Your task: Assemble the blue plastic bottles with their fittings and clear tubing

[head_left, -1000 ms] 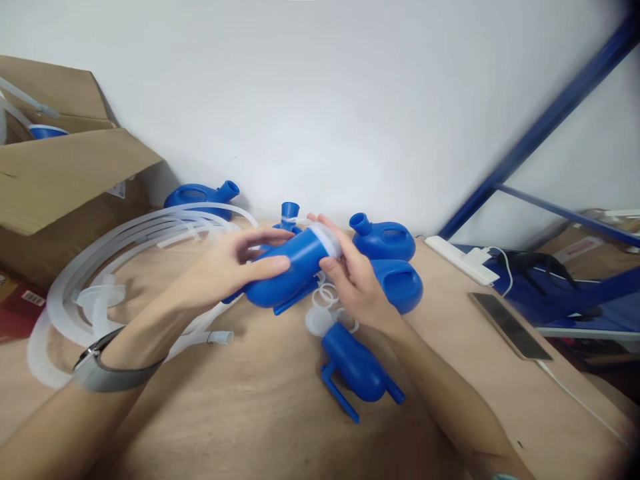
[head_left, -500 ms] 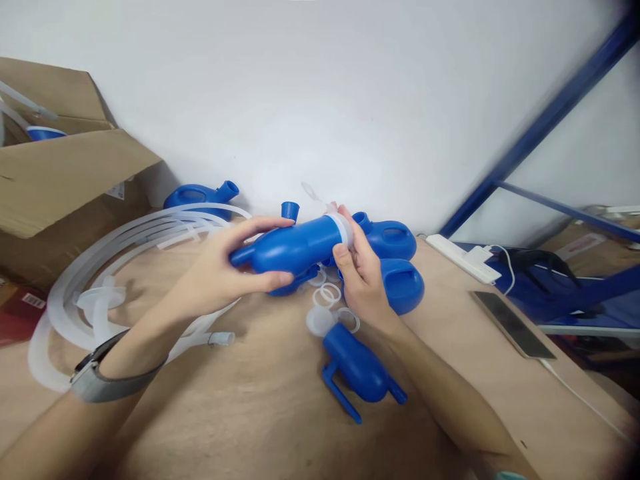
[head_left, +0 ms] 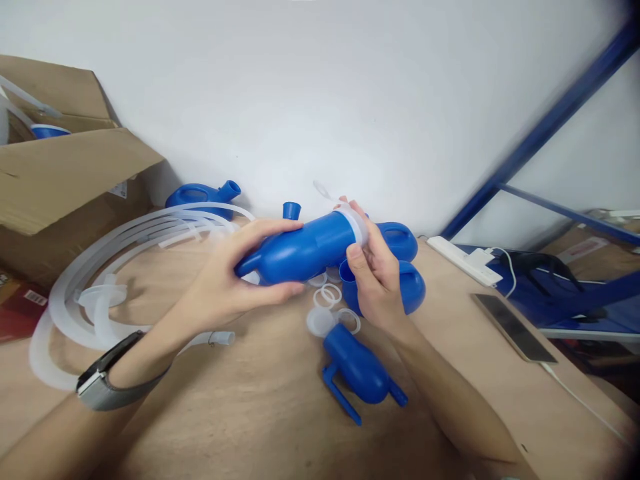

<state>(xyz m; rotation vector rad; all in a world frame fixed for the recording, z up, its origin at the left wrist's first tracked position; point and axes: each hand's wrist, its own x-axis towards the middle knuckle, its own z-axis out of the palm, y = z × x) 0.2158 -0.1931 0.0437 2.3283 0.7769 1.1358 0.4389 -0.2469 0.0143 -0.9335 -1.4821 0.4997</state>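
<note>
A blue plastic urinal bottle (head_left: 305, 250) is held in the air above the table, lying nearly sideways with its capped end to the right and slightly raised. My left hand (head_left: 235, 267) wraps round its narrower end, thumb below and fingers above. My right hand (head_left: 375, 267) grips the translucent white cap (head_left: 356, 225) at the mouth. A loop on a thin strap (head_left: 323, 190) sticks up from the cap. Below, a second blue urinal bottle (head_left: 357, 367) lies on the table with a white cap (head_left: 320, 321) at its mouth. White sealing rings (head_left: 327, 295) lie beside it.
Coiled clear tubing (head_left: 65, 313) covers the table's left, near an open cardboard box (head_left: 80, 180). More blue bottles (head_left: 413, 287) and a small blue cup-shaped piece (head_left: 291, 211) stand toward the wall. A power strip (head_left: 465, 260) and phone (head_left: 515, 327) lie right.
Both hands have shifted slightly right with the bottle, and its capped end is a little higher. The bottle on the table has stayed put.
</note>
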